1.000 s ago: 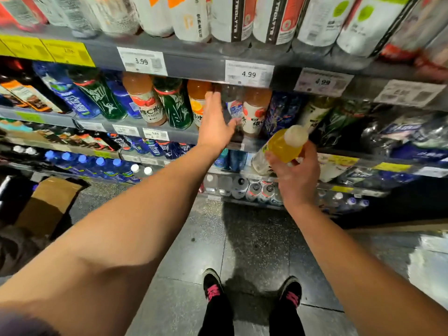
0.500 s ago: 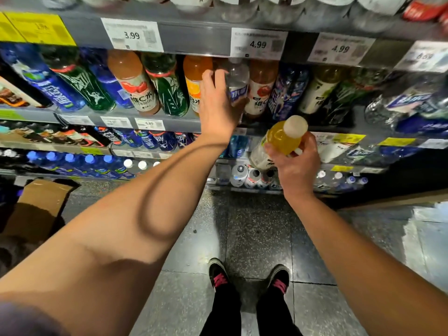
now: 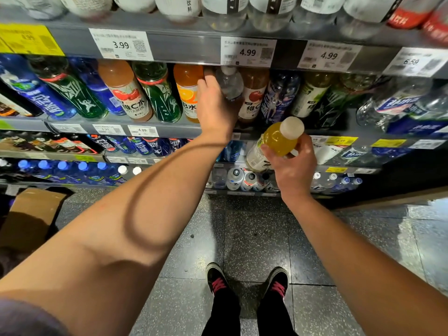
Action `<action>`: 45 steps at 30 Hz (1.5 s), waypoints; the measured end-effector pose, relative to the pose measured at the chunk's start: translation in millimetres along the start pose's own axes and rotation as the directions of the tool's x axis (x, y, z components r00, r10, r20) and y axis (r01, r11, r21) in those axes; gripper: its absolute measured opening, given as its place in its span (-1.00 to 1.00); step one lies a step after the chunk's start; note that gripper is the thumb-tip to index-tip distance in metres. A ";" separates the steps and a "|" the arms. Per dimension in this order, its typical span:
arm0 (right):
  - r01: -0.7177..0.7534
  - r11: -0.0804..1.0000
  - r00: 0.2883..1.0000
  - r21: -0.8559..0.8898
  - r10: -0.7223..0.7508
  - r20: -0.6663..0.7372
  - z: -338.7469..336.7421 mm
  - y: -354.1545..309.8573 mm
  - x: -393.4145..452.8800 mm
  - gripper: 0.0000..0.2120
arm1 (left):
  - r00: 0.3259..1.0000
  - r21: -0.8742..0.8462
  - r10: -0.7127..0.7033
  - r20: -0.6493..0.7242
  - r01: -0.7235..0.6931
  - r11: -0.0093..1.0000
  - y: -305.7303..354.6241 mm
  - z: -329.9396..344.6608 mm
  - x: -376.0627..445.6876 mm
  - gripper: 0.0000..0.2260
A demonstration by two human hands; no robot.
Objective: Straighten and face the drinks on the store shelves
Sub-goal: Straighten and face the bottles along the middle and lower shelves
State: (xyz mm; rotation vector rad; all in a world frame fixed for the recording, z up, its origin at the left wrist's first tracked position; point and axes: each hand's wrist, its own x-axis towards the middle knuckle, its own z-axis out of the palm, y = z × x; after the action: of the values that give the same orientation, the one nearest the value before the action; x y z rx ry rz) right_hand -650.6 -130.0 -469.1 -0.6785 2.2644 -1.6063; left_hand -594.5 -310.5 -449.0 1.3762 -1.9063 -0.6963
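My left hand (image 3: 214,105) reaches into the second shelf and grips a clear bottle (image 3: 230,83) with a white cap, standing between an orange drink (image 3: 188,93) and a red-labelled juice bottle (image 3: 253,95). My right hand (image 3: 292,166) holds a yellow drink bottle (image 3: 276,141) with a white cap, tilted, in front of the shelf edge and apart from the shelf rows. Green, blue and pink bottles (image 3: 126,90) line the same shelf to the left.
Price tags (image 3: 247,52) hang along the grey shelf rail above. Lower shelves hold blue-capped bottles (image 3: 63,168) and cans (image 3: 242,180). A cardboard box (image 3: 29,214) lies on the floor at left. My black shoes (image 3: 247,280) stand on grey tiles.
My left hand went from open against the shelf bottles to gripping the clear bottle. The right hand with the yellow bottle has barely moved. The view has tipped slightly downward.
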 end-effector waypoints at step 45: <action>0.159 0.795 0.985 -0.585 -0.085 0.152 145.4 -90.3 72.3 -0.48 | 0.956 -0.413 -0.293 -0.013 0.262 0.872 -67.5 -96.2 -52.4 -0.31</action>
State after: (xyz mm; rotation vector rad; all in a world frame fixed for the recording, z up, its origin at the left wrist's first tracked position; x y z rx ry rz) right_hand -622.7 -309.7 -431.0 -1.0533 2.6848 -0.8290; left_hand -468.6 -284.0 -450.2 1.3889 -1.4079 -1.0980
